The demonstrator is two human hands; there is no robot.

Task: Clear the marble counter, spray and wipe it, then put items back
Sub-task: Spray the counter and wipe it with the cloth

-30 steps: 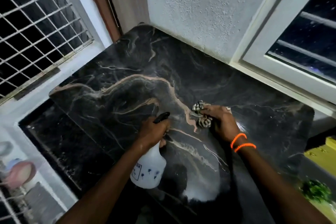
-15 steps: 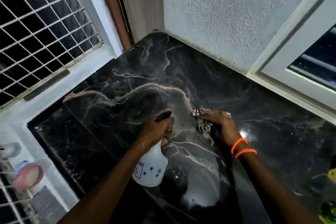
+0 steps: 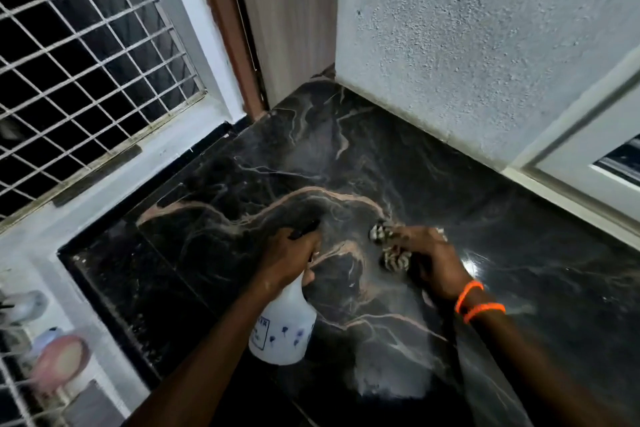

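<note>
Dark marble counter (image 3: 519,253) w/ pale pink veins, set in a corner: rough white wall (image 3: 485,45) behind, barred window (image 3: 86,62) on the left, a second window frame (image 3: 588,156) far right. Counter top bare apart from what the hands hold, so clearing looks done and this is the spray-and-wipe part.

Left hand (image 3: 287,260) closed round the neck of a white spray bottle (image 3: 284,329), black nozzle poking out past the knuckles toward the middle of the slab. Bottle hangs tilted, base toward the person, prob. so the nozzle aims down and forward at the stone. Whether a finger is squeezing the trigger: can't tell, fingers cover it. No mist visible.

Right hand (image 3: 429,260) pressed down on a bunched patterned cloth (image 3: 391,250), fingers curled over it, cloth touching the counter just beside the nozzle. Two orange bands (image 3: 479,302) on that wrist. Hands sit near each other but not touching; makes sense, spray lands right ahead of the cloth, no reaching.

Shiny glare patch just right of the right hand, maybe wet, can't be sure. Far corner by the brown door frame (image 3: 228,28) looks duller, likely still to do.

Lower left, below counter edge: blurred pink and pale things on a wire rack (image 3: 20,392); can't tell what they are.
</note>
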